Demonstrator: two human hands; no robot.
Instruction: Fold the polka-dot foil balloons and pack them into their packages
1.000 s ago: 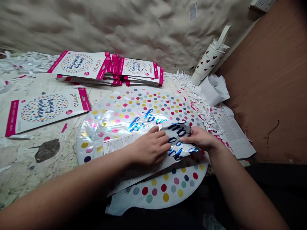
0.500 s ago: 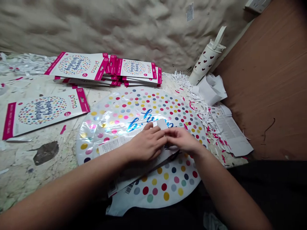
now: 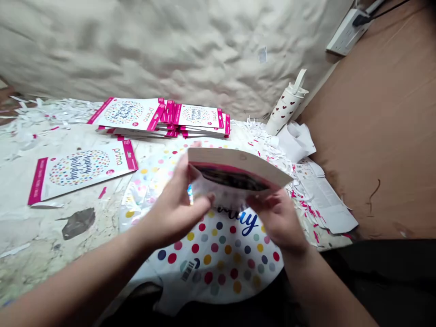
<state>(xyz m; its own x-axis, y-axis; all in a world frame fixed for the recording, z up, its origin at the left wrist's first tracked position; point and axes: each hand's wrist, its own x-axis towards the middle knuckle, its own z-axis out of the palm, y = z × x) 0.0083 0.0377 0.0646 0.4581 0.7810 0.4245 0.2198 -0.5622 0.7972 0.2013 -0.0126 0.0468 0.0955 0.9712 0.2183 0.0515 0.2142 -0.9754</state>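
A card packet point(image 3: 238, 170) is held up, gripped between the left hand point(image 3: 173, 211) and right hand point(image 3: 277, 218), above a dotted foil balloon point(image 3: 218, 256); stacked packets point(image 3: 199, 117) lie by the counter's point(image 3: 30, 236) far edge.

Left hand point(image 3: 173, 213) and right hand point(image 3: 277, 218) hold a white pink-banded card header point(image 3: 235, 156) above a round polka-dot foil balloon point(image 3: 214, 254).

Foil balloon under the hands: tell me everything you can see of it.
The round foil balloon lies flat on the stained work surface, printed with multicoloured polka dots and blue script lettering. Its film looks glossy, turning silvery and reflective toward the view's left. A barcode sits near the lower edge, with a flat tab below. A card sleeve held above hides its upper middle.
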